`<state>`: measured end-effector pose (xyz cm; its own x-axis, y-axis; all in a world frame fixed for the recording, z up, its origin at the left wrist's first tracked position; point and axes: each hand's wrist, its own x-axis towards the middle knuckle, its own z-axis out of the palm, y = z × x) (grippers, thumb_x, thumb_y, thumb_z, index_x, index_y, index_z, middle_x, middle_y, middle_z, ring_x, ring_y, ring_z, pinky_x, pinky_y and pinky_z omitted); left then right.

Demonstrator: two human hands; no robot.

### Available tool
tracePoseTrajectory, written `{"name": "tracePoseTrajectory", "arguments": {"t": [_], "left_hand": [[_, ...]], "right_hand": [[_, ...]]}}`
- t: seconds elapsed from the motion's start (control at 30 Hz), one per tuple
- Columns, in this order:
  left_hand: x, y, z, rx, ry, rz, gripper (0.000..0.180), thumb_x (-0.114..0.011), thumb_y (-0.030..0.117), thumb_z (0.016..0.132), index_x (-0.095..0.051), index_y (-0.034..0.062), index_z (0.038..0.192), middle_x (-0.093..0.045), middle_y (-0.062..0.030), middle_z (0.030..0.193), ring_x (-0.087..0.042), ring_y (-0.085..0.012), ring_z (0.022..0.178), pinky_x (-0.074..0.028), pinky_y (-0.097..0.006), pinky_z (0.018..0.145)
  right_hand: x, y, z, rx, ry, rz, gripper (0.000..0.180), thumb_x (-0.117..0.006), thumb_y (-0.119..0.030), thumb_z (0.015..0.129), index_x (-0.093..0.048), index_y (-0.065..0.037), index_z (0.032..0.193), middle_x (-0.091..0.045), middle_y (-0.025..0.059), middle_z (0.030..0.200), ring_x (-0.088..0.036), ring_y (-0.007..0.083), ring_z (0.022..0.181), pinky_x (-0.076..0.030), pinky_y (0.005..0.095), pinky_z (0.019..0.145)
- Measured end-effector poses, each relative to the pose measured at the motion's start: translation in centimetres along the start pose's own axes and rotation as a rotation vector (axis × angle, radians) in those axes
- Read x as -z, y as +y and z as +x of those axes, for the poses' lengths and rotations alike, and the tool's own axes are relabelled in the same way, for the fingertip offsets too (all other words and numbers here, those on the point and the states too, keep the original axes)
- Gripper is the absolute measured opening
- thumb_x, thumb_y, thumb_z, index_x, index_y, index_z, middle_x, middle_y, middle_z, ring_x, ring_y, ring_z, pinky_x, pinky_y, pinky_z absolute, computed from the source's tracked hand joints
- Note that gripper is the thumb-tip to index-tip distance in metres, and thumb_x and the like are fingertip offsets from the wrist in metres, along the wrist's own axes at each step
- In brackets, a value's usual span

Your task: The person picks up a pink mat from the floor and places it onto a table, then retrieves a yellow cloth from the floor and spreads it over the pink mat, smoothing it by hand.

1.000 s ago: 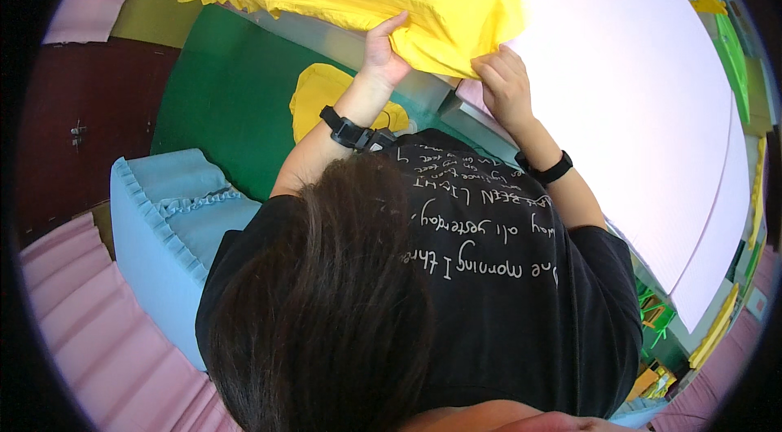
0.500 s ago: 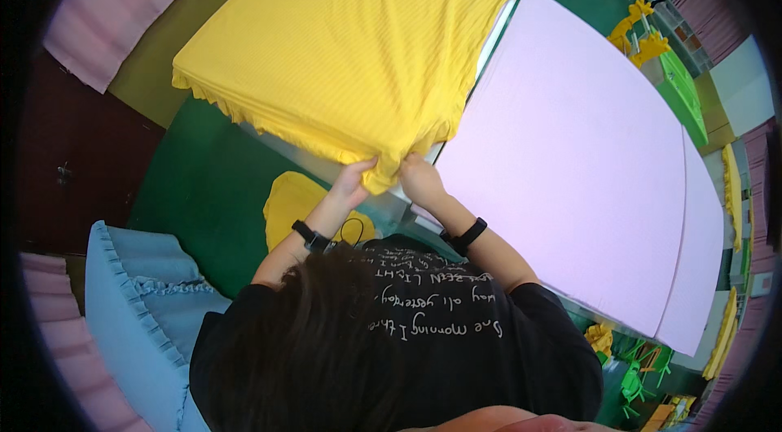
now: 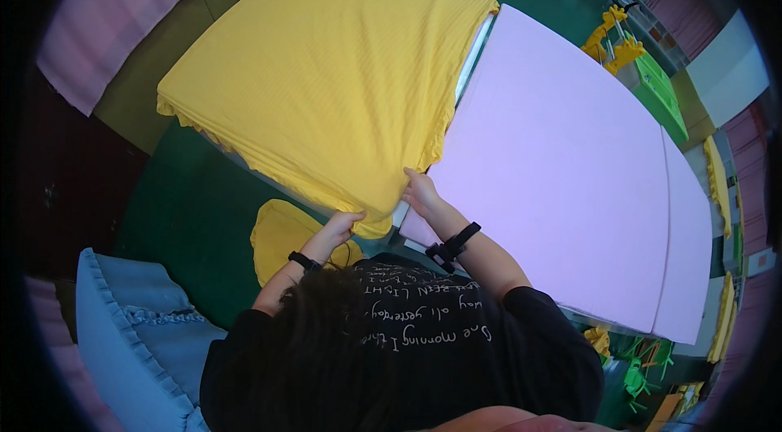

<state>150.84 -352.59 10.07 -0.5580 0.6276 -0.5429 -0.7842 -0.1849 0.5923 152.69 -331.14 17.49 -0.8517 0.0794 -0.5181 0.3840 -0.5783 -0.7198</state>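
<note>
A yellow ribbed fitted cover (image 3: 326,65) with a gathered hem lies over a rectangular slab, whose white side (image 3: 474,57) shows along the right edge. My left hand (image 3: 342,226) pinches the hem just left of the near right corner. My right hand (image 3: 419,191) grips the cover's right edge, a little farther up from that corner. Between the hands the corner cloth hangs down over the slab's end. What lies under the cover at that corner is hidden.
A pale lilac surface (image 3: 562,171) adjoins the cover on the right. On the green floor lies a yellow cloth (image 3: 281,240). A blue ruffled piece of furniture (image 3: 138,326) stands at lower left, a green table (image 3: 658,94) with yellow legs-up chairs at far right.
My hands have moved apart, the left down along the hem and the right at the side edge. The bunched corner is now spread and pulled lower over the slab's end.
</note>
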Motion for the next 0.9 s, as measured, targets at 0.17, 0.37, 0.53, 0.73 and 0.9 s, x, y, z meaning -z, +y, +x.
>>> {"name": "tracePoseTrajectory", "arguments": {"t": [0.17,0.37,0.53,0.73,0.9], "left_hand": [[-0.5,-0.2,-0.3,-0.113,-0.014,0.035,0.035,-0.056,0.01,0.084,-0.047,-0.0005,0.117,-0.055,-0.0108,0.113,-0.056,-0.0224,0.099,-0.046,-0.033,0.083],[-0.5,2.5,-4.4,0.003,0.182,0.294,0.031,-0.061,0.024,0.081,-0.053,0.0038,0.104,-0.06,-0.0073,0.096,-0.06,-0.0187,0.089,-0.05,-0.032,0.068],[-1.1,7.5,-9.1,0.196,0.217,1.096,0.047,-0.051,0.048,0.083,-0.059,0.003,0.092,-0.063,-0.0067,0.076,-0.064,-0.0171,0.068,-0.05,-0.029,0.053],[-3.3,8.7,-10.5,0.274,0.223,0.79,0.073,-0.035,0.064,0.083,-0.047,-0.0015,0.114,-0.058,-0.018,0.105,-0.062,-0.0241,0.085,-0.053,-0.036,0.064],[-3.7,6.5,-7.7,0.108,0.078,-0.149,0.05,-0.049,0.039,0.087,-0.04,0.0029,0.121,-0.049,-0.0148,0.12,-0.051,-0.0278,0.107,-0.046,-0.042,0.087]], "right_hand": [[0.0,1.1,2.5,0.106,-0.017,0.201,0.039,-0.045,-0.02,0.09,-0.037,0.0,0.122,-0.051,0.0143,0.117,-0.05,0.0266,0.109,-0.042,0.0385,0.09],[-1.6,-1.8,0.4,0.263,0.0,0.006,0.043,-0.058,-0.01,0.082,-0.039,-0.002,0.119,-0.053,0.0122,0.114,-0.056,0.0228,0.1,-0.049,0.0365,0.081],[-1.7,-1.1,-1.0,0.243,-0.038,-0.046,0.043,-0.06,-0.009,0.08,-0.04,-0.001,0.117,-0.055,0.0133,0.111,-0.058,0.0229,0.095,-0.05,0.0347,0.078],[-1.1,1.5,-1.9,0.216,-0.073,-0.191,0.041,-0.06,-0.009,0.08,-0.042,0.0,0.116,-0.058,0.0116,0.105,-0.06,0.0199,0.09,-0.052,0.03,0.071],[-0.9,0.7,-1.9,0.252,-0.074,-0.396,0.039,-0.061,-0.02,0.081,-0.046,0.003,0.109,-0.061,0.0134,0.094,-0.064,0.0187,0.072,-0.053,0.0266,0.057]]}}
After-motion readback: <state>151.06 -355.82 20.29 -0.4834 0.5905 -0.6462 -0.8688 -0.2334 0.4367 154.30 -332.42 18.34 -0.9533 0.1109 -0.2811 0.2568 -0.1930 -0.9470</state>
